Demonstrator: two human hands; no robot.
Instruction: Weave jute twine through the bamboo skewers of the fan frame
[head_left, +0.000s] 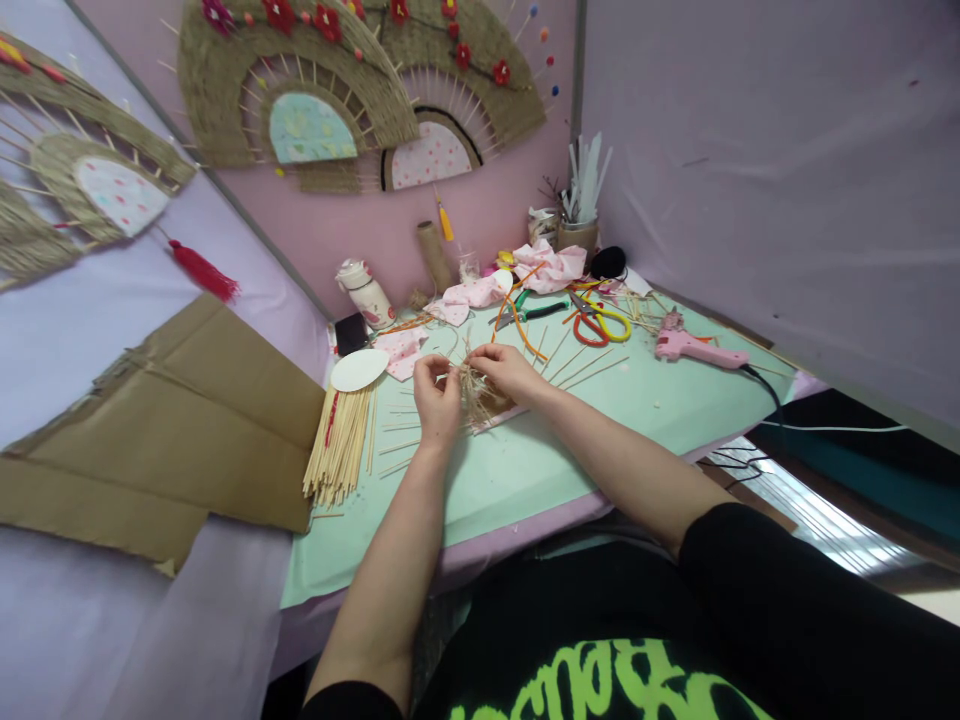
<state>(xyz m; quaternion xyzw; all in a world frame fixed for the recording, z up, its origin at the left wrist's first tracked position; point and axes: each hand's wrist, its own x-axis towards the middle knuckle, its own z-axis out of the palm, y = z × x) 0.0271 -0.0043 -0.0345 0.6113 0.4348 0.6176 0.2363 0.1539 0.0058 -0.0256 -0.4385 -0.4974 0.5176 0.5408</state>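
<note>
A tangle of straw-coloured fibre (472,393) lies at the middle of the green tabletop, over a brown and pink piece (493,402). Thin sticks (581,368) fan out from this piece to both sides. My left hand (437,398) is closed at the tangle's left edge, thumb and forefinger pinched on the fibre. From the right, my right hand (506,370) pinches the top of the same fibre. The two hands are close together but apart. The fingers partly hide the fibre between them.
Left are a stick bundle (341,450), a white oval (360,370) and cardboard (225,430). Behind lie pliers (544,310), scissors (604,322), pink cloth (551,265) and a bottle (365,293). A pink glue gun (701,348) with a black cord is at the right.
</note>
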